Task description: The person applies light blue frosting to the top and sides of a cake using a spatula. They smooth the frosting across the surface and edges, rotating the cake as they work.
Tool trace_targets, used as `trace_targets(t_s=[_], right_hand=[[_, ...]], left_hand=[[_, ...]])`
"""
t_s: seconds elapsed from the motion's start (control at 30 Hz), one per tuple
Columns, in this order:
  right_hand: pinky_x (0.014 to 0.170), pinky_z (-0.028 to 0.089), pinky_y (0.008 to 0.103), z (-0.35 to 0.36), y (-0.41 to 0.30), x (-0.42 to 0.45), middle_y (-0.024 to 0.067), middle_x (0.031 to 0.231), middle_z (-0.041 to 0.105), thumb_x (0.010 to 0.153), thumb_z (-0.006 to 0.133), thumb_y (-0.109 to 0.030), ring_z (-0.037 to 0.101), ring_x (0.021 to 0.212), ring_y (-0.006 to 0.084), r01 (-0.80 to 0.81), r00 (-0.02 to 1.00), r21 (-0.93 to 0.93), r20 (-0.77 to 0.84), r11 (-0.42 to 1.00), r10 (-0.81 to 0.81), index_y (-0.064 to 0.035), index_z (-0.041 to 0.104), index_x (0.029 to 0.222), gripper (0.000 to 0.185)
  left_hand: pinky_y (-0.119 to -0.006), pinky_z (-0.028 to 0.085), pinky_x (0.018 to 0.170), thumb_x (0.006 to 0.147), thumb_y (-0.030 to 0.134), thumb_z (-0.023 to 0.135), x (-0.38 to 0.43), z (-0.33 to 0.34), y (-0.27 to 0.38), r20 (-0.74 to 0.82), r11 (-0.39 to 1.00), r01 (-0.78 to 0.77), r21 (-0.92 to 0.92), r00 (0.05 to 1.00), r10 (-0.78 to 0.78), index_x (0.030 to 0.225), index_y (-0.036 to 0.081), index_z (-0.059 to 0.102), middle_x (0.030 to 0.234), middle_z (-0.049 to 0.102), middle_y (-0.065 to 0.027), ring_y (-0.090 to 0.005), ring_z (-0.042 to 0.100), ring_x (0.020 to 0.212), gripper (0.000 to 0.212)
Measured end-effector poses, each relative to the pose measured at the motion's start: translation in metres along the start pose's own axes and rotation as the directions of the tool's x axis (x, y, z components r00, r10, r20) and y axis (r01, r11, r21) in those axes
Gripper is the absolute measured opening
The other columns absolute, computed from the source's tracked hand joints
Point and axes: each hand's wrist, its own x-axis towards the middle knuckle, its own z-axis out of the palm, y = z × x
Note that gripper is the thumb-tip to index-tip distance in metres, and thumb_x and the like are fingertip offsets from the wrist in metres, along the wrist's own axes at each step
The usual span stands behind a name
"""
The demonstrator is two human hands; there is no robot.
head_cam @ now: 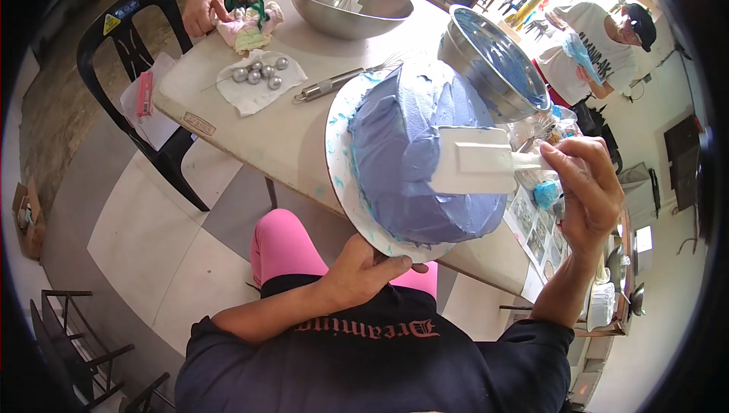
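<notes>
A cake (393, 157) covered in blue-violet icing stands on a round white cake board (340, 171), with teal smears along the board's rim. My left hand (364, 276) grips the near edge of that board, thumb on top and fingers beneath. In my right hand (589, 185) is the thin handle of a white spatula (475, 159). Its broad flat blade lies over the cake's right side, against the icing as far as I can see. The icing is uneven, with ridges and swipe marks. The cake's far right side is partly hidden by the blade.
Beyond the cake, a steel bowl (495, 60) smeared with blue icing leans on the table (256, 122). A whisk (333, 84), silver balls (267, 71) on paper and another steel bowl (347, 9) lie farther left. Another person's hands (208, 6) handle a cloth (248, 28). A black chair (136, 71) stands left.
</notes>
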Motion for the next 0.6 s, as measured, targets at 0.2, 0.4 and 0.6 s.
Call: trace_targets(t_s=[0.2, 0.4, 0.6], right_hand=[[0.068, 0.048, 0.0336, 0.014, -0.003, 0.018, 0.0090, 0.088, 0.060, 0.068, 0.061, 0.006, 0.058, 0.080, 0.0240, 0.098, 0.995, -0.149, -0.020, 0.984, -0.102, -0.0063, 0.073, 0.101, 0.038], [0.067, 0.048, 0.0321, 0.028, 0.008, 0.041, 0.0077, 0.091, 0.061, 0.070, 0.061, 0.011, 0.058, 0.078, 0.0224, 0.082, 0.963, -0.317, -0.218, 0.945, -0.157, -0.0078, 0.072, 0.105, 0.041], [0.065, 0.048, 0.0280, 0.001, 0.012, 0.030, 0.0098, 0.089, 0.062, 0.072, 0.060, 0.008, 0.061, 0.076, 0.0205, 0.051, 0.987, -0.092, -0.150, 0.994, -0.064, -0.0065, 0.074, 0.101, 0.035]], left_hand=[[-0.036, 0.051, 0.092, 0.090, -0.002, 0.050, 0.001, 0.003, 0.001, 0.009, 1.000, 0.005, 0.017, 1.000, -0.005, 0.122, -0.009, 0.050, 0.117, 0.060, -0.0164, -0.0231, 0.063, 0.102, 0.032], [-0.036, 0.051, 0.090, 0.092, 0.005, 0.053, 0.001, 0.004, -0.004, -0.011, 0.998, 0.004, 0.065, 1.000, -0.003, 0.122, -0.009, 0.050, 0.111, 0.064, -0.0180, -0.0253, 0.065, 0.101, 0.034], [-0.038, 0.051, 0.091, 0.091, 0.005, 0.054, 0.001, -0.001, -0.002, -0.009, 0.992, 0.002, 0.122, 1.000, -0.001, 0.123, -0.010, 0.047, 0.111, 0.064, -0.0194, -0.0281, 0.065, 0.101, 0.036]])
